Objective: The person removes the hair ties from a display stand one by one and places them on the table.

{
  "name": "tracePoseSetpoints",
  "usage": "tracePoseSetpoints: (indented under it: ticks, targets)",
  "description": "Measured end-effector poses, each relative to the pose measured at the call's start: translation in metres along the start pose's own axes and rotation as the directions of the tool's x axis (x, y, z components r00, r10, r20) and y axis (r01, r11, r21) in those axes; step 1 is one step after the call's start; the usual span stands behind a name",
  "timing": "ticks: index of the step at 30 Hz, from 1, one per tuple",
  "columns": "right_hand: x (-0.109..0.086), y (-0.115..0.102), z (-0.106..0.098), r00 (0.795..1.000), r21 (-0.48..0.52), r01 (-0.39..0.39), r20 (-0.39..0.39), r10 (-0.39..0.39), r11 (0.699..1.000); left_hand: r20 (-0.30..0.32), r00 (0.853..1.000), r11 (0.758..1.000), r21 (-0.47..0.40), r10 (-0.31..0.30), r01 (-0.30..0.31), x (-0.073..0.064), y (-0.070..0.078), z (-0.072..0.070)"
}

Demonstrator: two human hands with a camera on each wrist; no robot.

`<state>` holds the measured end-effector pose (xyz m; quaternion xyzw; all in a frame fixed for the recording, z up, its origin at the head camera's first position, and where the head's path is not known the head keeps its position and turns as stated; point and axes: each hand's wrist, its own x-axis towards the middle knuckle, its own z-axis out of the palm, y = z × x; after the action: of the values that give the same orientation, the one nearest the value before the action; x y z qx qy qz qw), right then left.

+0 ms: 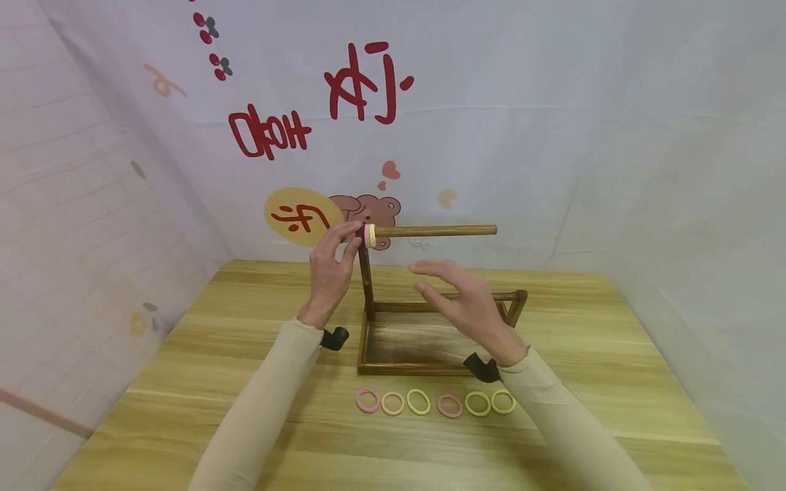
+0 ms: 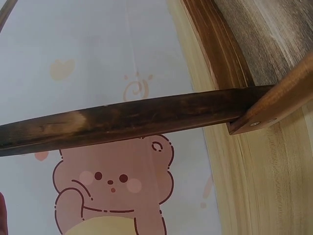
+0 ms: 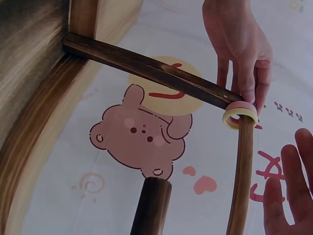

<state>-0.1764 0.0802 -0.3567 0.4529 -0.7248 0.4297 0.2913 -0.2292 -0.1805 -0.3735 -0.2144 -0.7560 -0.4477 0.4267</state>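
My left hand (image 1: 330, 273) grips the corner where the upright post (image 1: 366, 279) of a brown wooden stand meets its horizontal rod (image 1: 439, 231). Its fingertips lie right beside a pink band (image 3: 243, 105) and a yellow band (image 3: 230, 117), both like hair ties, that encircle the rod at that end. Below and in front of the rod's bare part, my right hand (image 1: 469, 300) hovers with nothing in it, thumb and fingers apart. Along the near side of the stand lies a row of several loose bands (image 1: 368, 411) in pink, peach and yellow.
The stand's shallow tray base (image 1: 424, 369) rests on a wood-grain table (image 1: 276, 423). A lower rail (image 1: 510, 296) runs along its right side, partly behind my right hand. White cloth with a printed bear (image 2: 110, 166) hangs behind the table.
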Motion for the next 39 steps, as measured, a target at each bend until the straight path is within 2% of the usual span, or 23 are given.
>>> tracePoseSetpoints:
  ticks: [8,19,31,39]
  targets:
    - [0.024,0.008,0.011,0.999,-0.013,0.023,-0.032,-0.023,1.0,0.007,1.0,1.0,0.002,0.013,-0.013,0.001,-0.001,0.001]
    - [0.048,0.013,0.024,1.0,-0.019,0.005,-0.007,-0.005,1.0,0.029,0.999,0.999,0.02,0.028,-0.029,0.001,0.0,-0.002]
    - [0.065,0.024,0.036,0.998,-0.125,0.057,0.02,-0.055,0.991,0.026,0.999,0.999,0.03,0.034,-0.035,0.0,0.0,-0.003]
    - [0.074,0.032,0.04,0.995,-0.206,0.077,0.081,-0.061,0.976,0.03,0.999,0.998,0.036,0.041,-0.042,0.001,0.0,-0.003]
